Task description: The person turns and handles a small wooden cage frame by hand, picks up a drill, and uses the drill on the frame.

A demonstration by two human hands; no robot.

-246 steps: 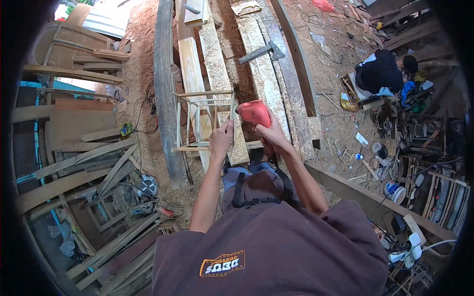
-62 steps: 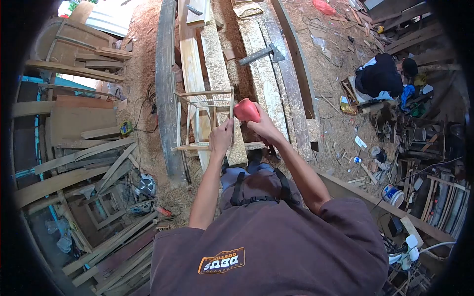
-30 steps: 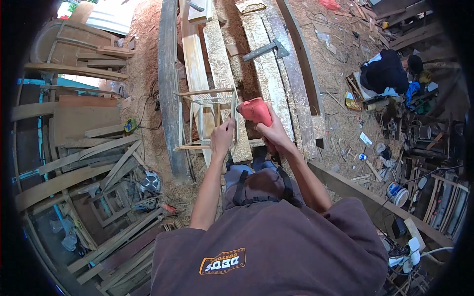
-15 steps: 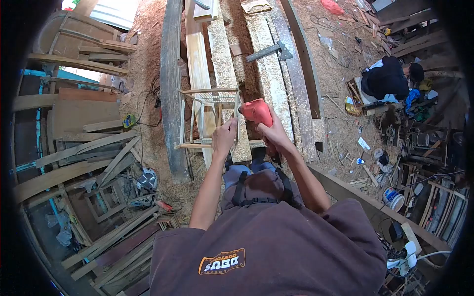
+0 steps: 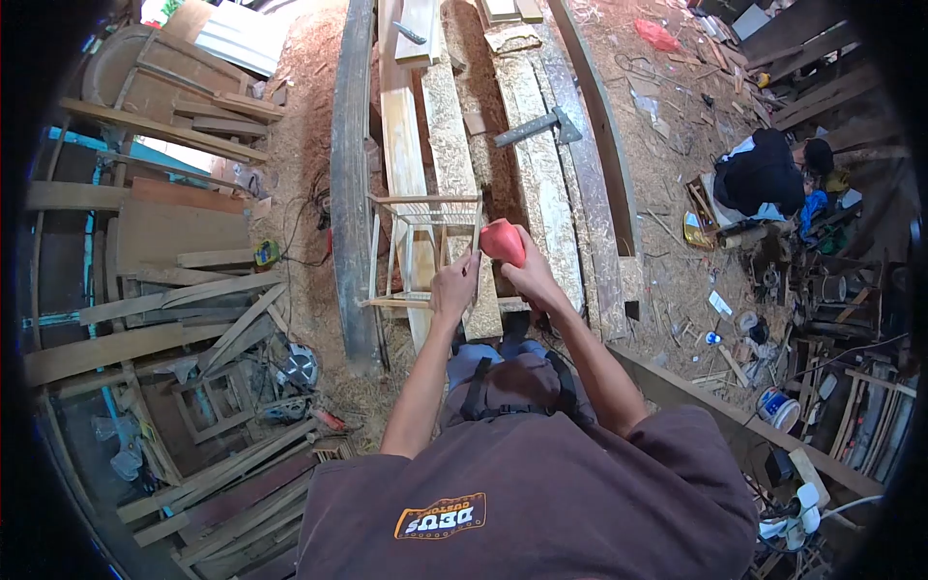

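A small wooden frame [image 5: 425,199] with thin slats rests across the long planks in front of me. My left hand [image 5: 454,288] is closed on the frame's right side, its fingertips near the upright strip. In my right hand [image 5: 531,277] is a red power tool [image 5: 504,244], held with its front end close against that same side. The tool's tip is hidden behind the strip. Beyond them, a hatchet [image 5: 537,127] lies flat on a plank [image 5: 544,184].
A co-worker [image 5: 761,174] in dark clothes crouches at the right. Timber pieces [image 5: 174,338] are stacked at the left, near a circular saw [image 5: 298,365]. A bucket [image 5: 776,409] and white plugs [image 5: 800,510] are at the lower right. A knife [image 5: 410,33] lies on a board at the top.
The whole view has shifted, with the planks and frame now lower and further right. The red tool has turned and its front end is nearer the frame's side. My left hand keeps its hold.
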